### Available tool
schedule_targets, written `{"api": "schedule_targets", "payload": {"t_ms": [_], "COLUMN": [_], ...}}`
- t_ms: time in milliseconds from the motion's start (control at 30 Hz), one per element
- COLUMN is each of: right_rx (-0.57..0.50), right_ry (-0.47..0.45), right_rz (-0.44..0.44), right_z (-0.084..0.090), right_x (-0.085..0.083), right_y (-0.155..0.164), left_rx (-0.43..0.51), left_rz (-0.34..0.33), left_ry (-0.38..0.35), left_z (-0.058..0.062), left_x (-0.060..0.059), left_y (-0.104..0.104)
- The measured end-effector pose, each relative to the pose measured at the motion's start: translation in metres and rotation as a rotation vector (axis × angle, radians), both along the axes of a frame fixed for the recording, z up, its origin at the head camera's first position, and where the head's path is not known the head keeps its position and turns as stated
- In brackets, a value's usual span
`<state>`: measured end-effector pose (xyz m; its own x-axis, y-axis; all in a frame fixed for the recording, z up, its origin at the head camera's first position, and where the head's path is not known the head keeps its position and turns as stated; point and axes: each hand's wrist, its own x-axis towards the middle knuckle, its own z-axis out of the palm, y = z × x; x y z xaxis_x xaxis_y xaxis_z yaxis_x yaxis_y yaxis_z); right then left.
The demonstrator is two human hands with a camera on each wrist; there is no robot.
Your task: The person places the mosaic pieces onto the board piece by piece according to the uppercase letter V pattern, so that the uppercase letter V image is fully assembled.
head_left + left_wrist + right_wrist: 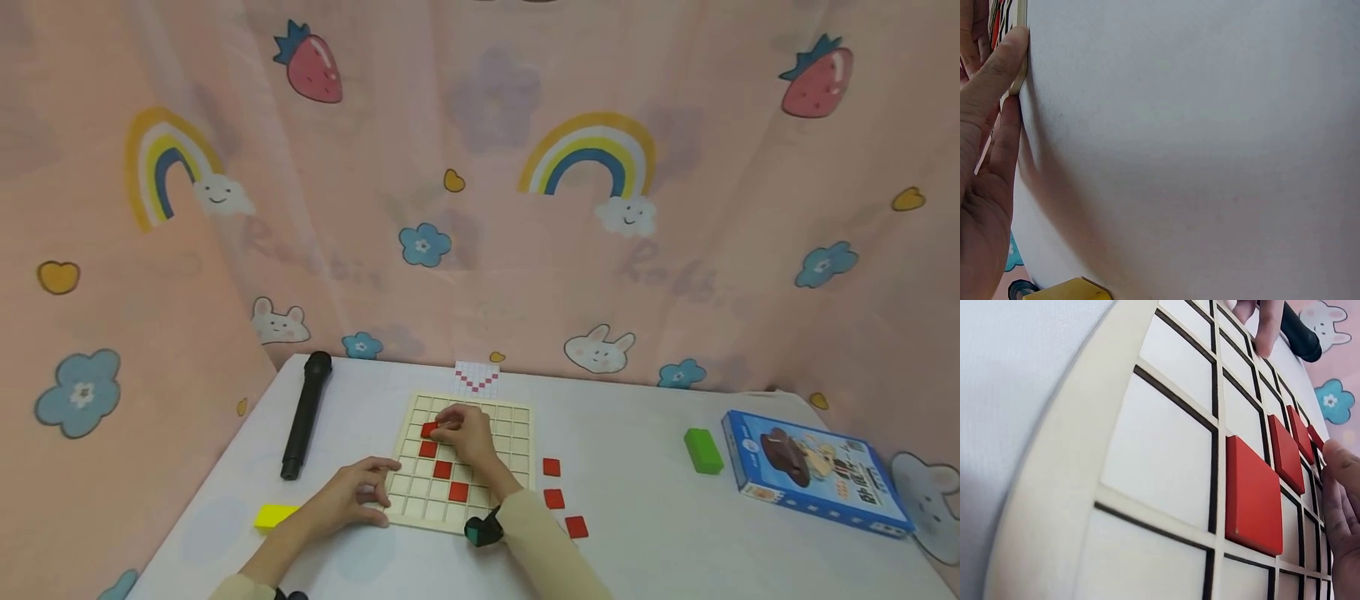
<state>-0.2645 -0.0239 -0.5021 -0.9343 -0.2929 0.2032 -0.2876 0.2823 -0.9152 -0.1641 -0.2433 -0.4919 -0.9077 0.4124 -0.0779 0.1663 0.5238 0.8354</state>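
Observation:
A cream grid board (397, 504) lies on the white table. My right hand (468, 433) pinches a red square tile (428, 430) at the board's upper left part, the tile tilted in the right wrist view. Below it, three red tiles, one of them the nearest tile (1254, 497) in the right wrist view, sit in cells and step down to the right. My left hand (348, 497) rests at the board's lower left edge, its thumb and fingers spread and touching the rim (1020, 78). Three loose red tiles (554, 498) lie right of the board.
Behind the board stands a card (476, 380) with a red V pattern on a grid. A black microphone-like stick (306, 417) and a yellow block (274, 517) are at left. At right lie a green block (703, 451) and a blue box (817, 471).

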Motion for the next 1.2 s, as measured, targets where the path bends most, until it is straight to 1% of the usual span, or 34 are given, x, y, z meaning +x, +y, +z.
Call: {"api": "schedule_targets", "payload": {"t_ms": [100, 400, 700, 800, 900, 1000, 1067, 1200], "right_rx": [0.016, 0.027, 0.006, 0.012, 0.011, -0.012, -0.041, -0.084], "right_ry": [0.010, 0.021, -0.054, -0.051, -0.052, -0.070, -0.067, -0.061], "right_rz": [-0.010, 0.013, 0.042, 0.048, 0.057, 0.071, 0.087, 0.089], "right_z": [0.000, 0.002, 0.003, 0.003, 0.005, 0.006, 0.008, 0.013], "right_x": [0.001, 0.002, 0.002, 0.002, 0.002, 0.003, 0.004, 0.009], "right_y": [-0.002, -0.007, -0.010, -0.008, -0.004, 0.005, 0.013, 0.034], "left_rx": [0.011, 0.019, 0.008, 0.010, 0.014, 0.010, 0.008, 0.020], "left_rz": [-0.002, 0.010, 0.011, 0.012, 0.012, 0.011, 0.013, 0.018], "left_ry": [0.000, 0.003, 0.006, 0.004, 0.004, 0.001, -0.001, -0.002], "left_z": [0.000, 0.000, -0.001, -0.001, -0.002, -0.002, -0.003, -0.003], "left_x": [0.000, 0.001, 0.000, 0.000, 0.001, 0.001, 0.001, 0.000], "left_y": [0.002, 0.004, 0.005, 0.006, 0.006, 0.005, 0.004, 0.001]}}
